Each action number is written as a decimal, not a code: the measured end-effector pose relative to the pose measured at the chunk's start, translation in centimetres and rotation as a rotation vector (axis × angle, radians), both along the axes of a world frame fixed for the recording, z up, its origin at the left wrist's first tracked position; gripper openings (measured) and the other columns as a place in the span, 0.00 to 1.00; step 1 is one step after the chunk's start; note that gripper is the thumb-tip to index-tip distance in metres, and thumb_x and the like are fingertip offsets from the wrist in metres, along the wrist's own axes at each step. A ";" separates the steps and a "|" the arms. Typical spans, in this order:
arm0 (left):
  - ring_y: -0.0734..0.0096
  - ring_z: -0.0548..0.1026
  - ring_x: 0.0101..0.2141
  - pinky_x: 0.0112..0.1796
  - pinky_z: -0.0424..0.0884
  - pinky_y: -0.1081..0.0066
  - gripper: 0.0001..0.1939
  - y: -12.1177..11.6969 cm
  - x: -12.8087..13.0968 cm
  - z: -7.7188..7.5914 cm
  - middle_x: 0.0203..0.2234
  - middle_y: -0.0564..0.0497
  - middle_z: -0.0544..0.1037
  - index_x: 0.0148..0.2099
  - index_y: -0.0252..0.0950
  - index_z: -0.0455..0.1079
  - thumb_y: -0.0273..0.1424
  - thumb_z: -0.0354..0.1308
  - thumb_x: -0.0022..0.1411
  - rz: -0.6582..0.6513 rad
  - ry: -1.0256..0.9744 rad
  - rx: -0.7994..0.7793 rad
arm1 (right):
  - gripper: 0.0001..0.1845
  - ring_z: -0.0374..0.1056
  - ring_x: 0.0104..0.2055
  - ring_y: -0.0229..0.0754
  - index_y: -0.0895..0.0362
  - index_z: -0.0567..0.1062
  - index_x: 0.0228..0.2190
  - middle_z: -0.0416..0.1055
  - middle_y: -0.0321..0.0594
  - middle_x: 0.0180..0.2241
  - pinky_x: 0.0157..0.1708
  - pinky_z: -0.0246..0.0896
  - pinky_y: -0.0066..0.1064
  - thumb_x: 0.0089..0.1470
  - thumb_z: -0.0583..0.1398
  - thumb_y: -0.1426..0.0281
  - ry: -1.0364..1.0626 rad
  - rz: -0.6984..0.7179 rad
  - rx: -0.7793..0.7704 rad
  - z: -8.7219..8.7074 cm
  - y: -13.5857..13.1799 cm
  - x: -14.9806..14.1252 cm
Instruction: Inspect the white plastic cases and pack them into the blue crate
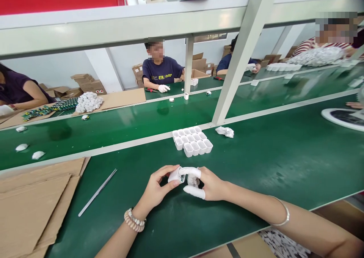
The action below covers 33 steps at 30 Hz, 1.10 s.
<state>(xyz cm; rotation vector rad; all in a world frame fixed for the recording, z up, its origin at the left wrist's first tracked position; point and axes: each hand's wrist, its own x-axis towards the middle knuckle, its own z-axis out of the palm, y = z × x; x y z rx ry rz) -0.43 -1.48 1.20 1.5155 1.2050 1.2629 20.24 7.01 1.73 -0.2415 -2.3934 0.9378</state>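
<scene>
The left hand (153, 187) is pinching a white cup (173, 176) over the green bench (270, 163). The right hand (212, 184) is touching a covered finger to its opening — thumb spreading loosely apart.

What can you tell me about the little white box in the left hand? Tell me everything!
The little white box looks like smooth, hard plastic with rounded edges. It's tipped over, its open end facing the right hand, and something greenish shows inside. The left hand pinches it above the green table. A white-covered finger of the right hand reaches its opening, hiding part of it.
</scene>
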 end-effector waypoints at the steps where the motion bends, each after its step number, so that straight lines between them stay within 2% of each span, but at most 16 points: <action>1: 0.60 0.74 0.47 0.48 0.70 0.64 0.20 0.0 0.0 0.0 0.49 0.45 0.76 0.53 0.41 0.74 0.37 0.65 0.58 0.001 -0.001 0.002 | 0.25 0.62 0.20 0.32 0.56 0.65 0.56 0.69 0.31 0.23 0.23 0.60 0.23 0.58 0.59 0.66 0.036 -0.010 0.010 -0.1 0.0 0.0; 6: 0.59 0.74 0.47 0.48 0.70 0.63 0.20 0.1 -0.1 -0.1 0.49 0.45 0.76 0.52 0.41 0.74 0.37 0.65 0.58 -0.006 0.011 0.013 | 0.23 0.61 0.20 0.32 0.56 0.66 0.55 0.67 0.30 0.22 0.22 0.60 0.23 0.59 0.60 0.66 0.199 -0.054 0.029 -0.5 0.3 0.0; 11: 0.60 0.74 0.47 0.48 0.70 0.63 0.20 0.1 -0.1 -0.1 0.49 0.45 0.76 0.53 0.41 0.74 0.36 0.65 0.58 -0.014 -0.002 0.011 | 0.21 0.60 0.19 0.32 0.56 0.68 0.54 0.67 0.29 0.20 0.24 0.60 0.23 0.60 0.59 0.66 0.226 -0.018 0.146 -0.7 0.5 -0.1; 21: 0.60 0.74 0.47 0.48 0.70 0.64 0.20 0.0 0.0 0.1 0.49 0.45 0.76 0.52 0.40 0.74 0.37 0.65 0.58 0.011 0.008 0.027 | 0.21 0.58 0.17 0.31 0.53 0.69 0.56 0.65 0.29 0.18 0.21 0.57 0.24 0.61 0.58 0.70 0.372 -0.008 0.208 -0.8 0.5 -0.3; 33: 0.61 0.74 0.47 0.49 0.70 0.64 0.19 -0.1 -0.3 0.1 0.47 0.46 0.77 0.51 0.41 0.75 0.35 0.66 0.57 0.004 -0.015 0.015 | 0.22 0.59 0.18 0.32 0.54 0.70 0.56 0.65 0.30 0.19 0.21 0.58 0.23 0.60 0.58 0.72 0.277 0.038 0.189 -0.5 0.6 -0.1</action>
